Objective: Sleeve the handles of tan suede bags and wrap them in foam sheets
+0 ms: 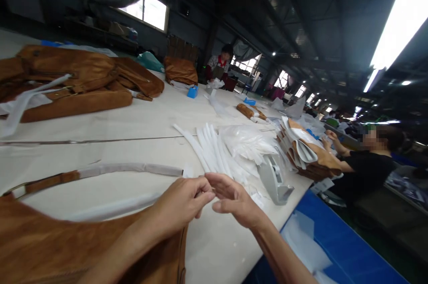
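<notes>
The nearest brown bag [50, 248] on the worktop [214, 248] is cut off at left and bottom, partly covered by the left forearm [133, 248]; one wrapped strap [127, 168] lies beyond. Whether the curled left hand [187, 199] pinches anything cannot be told; the right hand [239, 201], beside it, is loosely parted. One tape dispenser [272, 181] stands near overlapping white tubes [214, 148], uncountable

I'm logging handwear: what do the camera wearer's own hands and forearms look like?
The left hand and right hand are ungloved. The left forearm and right forearm are bare as far as they show, without sleeves, watch or bracelet; no ring is discernible.
</notes>
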Available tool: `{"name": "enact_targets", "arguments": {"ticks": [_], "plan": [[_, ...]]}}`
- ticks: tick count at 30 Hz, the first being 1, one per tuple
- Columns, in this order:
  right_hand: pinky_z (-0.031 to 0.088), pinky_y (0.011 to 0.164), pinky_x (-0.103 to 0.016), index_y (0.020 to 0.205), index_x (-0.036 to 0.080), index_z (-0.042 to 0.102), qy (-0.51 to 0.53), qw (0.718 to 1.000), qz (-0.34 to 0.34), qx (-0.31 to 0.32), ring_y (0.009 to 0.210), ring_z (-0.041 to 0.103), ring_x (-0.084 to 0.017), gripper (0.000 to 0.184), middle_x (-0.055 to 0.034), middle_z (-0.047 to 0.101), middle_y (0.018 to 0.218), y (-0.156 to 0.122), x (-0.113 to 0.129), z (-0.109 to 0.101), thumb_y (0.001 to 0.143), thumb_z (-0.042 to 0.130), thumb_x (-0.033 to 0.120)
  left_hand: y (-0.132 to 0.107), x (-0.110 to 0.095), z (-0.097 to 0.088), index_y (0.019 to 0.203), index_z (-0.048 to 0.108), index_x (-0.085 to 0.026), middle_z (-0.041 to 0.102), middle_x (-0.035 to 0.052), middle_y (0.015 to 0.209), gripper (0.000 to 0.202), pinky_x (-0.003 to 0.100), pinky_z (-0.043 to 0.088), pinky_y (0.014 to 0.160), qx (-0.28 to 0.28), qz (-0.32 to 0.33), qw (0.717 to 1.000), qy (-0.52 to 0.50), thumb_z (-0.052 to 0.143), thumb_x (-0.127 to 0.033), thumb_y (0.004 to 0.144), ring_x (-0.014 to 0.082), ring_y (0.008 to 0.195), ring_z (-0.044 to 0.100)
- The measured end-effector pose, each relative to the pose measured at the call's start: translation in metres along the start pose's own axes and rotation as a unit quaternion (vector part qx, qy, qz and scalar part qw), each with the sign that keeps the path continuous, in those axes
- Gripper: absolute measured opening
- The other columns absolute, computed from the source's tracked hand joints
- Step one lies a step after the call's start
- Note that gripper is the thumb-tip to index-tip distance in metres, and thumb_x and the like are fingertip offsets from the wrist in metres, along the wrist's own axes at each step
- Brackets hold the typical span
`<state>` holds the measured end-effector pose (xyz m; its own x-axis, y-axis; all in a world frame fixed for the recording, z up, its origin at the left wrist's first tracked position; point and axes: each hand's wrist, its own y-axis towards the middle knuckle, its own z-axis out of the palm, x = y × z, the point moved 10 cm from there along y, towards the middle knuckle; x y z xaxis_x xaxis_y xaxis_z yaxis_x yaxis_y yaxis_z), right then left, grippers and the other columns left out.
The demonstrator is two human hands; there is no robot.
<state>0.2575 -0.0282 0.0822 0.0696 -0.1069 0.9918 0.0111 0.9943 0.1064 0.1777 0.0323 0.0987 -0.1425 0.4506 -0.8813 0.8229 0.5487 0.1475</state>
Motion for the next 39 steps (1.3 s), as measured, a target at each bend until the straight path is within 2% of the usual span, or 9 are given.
{"name": "enact_targets", "arguments": {"ticks": [3, 5, 10, 15, 18, 20, 26, 33, 39], "plan": [[0.051, 0.084, -0.034, 0.12, 0.023, 0.063, 0.074, 0.997, 0.019, 0.002, 0.09, 0.068, -0.019, 0.05, -0.0045, 0.071, 0.102, 0.003, -0.013, 0.017, 0.075, 0.079, 0.036, 0.0, 0.005, 0.002, 0.059, 0.057, -0.022, 0.057, -0.0032, 0.045, 0.029, 0.024, 0.03, 0.046, -0.003, -0.021, 0.999, -0.046, 0.054, -0.043, 0.078, 0.0149, 0.044, 0.049], [0.052, 0.065, -0.03, 0.107, 0.018, 0.065, 0.094, 0.995, 0.024, -0.016, 0.068, 0.066, -0.016, 0.04, -0.0039, 0.071, 0.084, 0.004, -0.022, 0.02, 0.076, 0.077, 0.042, -0.001, 0.011, 0.004, 0.062, 0.057, -0.022, 0.058, -0.0032, 0.045, 0.03, 0.023, 0.028, 0.043, 0.002, -0.049, 0.996, -0.076, 0.054, -0.047, 0.078, 0.0131, 0.038, 0.045], [0.03, 0.038, -0.018, 0.079, 0.018, 0.062, 0.119, 0.981, 0.079, -0.128, 0.037, 0.037, -0.003, 0.033, 0.0044, 0.059, 0.056, -0.005, -0.051, -0.004, 0.071, 0.082, 0.042, -0.002, 0.028, 0.009, 0.071, 0.06, -0.021, 0.054, -0.0052, 0.045, 0.036, 0.022, 0.026, 0.038, -0.002, -0.11, 0.987, -0.119, 0.058, -0.057, 0.074, 0.0107, 0.032, 0.039], [0.014, 0.037, -0.018, 0.073, 0.015, 0.065, 0.11, 0.969, 0.087, -0.204, 0.039, 0.028, -0.001, 0.033, 0.0057, 0.051, 0.051, -0.018, -0.06, -0.029, 0.068, 0.083, 0.042, 0.005, 0.046, 0.011, 0.076, 0.056, -0.02, 0.057, -0.0034, 0.053, 0.033, 0.023, 0.034, 0.043, -0.019, -0.119, 0.983, -0.138, 0.053, -0.053, 0.079, 0.0122, 0.039, 0.048], [0.009, 0.037, -0.019, 0.072, 0.015, 0.065, 0.117, 0.958, 0.126, -0.227, 0.038, 0.023, 0.0, 0.036, 0.0069, 0.046, 0.05, -0.025, -0.075, -0.04, 0.063, 0.085, 0.043, 0.007, 0.066, -0.016, 0.079, 0.055, -0.021, 0.065, 0.0014, 0.071, 0.03, 0.028, 0.046, 0.063, -0.115, -0.117, 0.986, 0.014, 0.042, -0.047, 0.088, 0.0177, 0.064, 0.061], [0.008, 0.037, -0.019, 0.071, 0.015, 0.065, 0.123, 0.954, 0.146, -0.232, 0.039, 0.02, 0.0, 0.037, 0.0073, 0.045, 0.049, -0.028, -0.083, -0.044, 0.061, 0.086, 0.044, 0.004, 0.081, -0.031, 0.082, 0.056, -0.022, 0.068, 0.0051, 0.086, 0.027, 0.034, 0.045, 0.077, -0.158, -0.133, 0.968, 0.144, 0.04, -0.043, 0.091, 0.0232, 0.085, 0.063], [0.008, 0.038, -0.02, 0.068, 0.015, 0.061, 0.133, 0.95, 0.17, -0.225, 0.039, 0.019, 0.0, 0.035, 0.0073, 0.045, 0.051, -0.029, -0.101, -0.047, 0.062, 0.083, 0.042, 0.005, 0.121, -0.017, 0.085, 0.057, -0.022, 0.069, 0.0093, 0.096, 0.026, 0.038, 0.044, 0.082, -0.116, -0.186, 0.951, 0.218, 0.052, -0.047, 0.087, 0.0287, 0.095, 0.062], [0.005, 0.038, -0.018, 0.068, 0.015, 0.059, 0.186, 0.936, 0.188, -0.23, 0.038, 0.016, 0.001, 0.036, 0.0085, 0.045, 0.048, -0.019, -0.114, -0.04, 0.059, 0.083, 0.04, 0.014, 0.138, -0.008, 0.098, 0.066, -0.02, 0.071, 0.0106, 0.101, 0.028, 0.036, 0.045, 0.087, -0.082, -0.19, 0.966, 0.153, 0.063, -0.033, 0.074, 0.0292, 0.098, 0.064], [0.004, 0.038, -0.016, 0.069, 0.014, 0.057, 0.274, 0.914, 0.192, -0.231, 0.039, 0.016, 0.001, 0.038, 0.009, 0.045, 0.049, -0.003, -0.124, -0.032, 0.053, 0.086, 0.033, 0.013, 0.133, -0.013, 0.127, 0.058, -0.012, 0.07, 0.0078, 0.101, 0.061, 0.034, 0.048, 0.085, -0.06, -0.151, 0.986, -0.04, 0.055, -0.033, 0.07, 0.0249, 0.095, 0.065]]}}
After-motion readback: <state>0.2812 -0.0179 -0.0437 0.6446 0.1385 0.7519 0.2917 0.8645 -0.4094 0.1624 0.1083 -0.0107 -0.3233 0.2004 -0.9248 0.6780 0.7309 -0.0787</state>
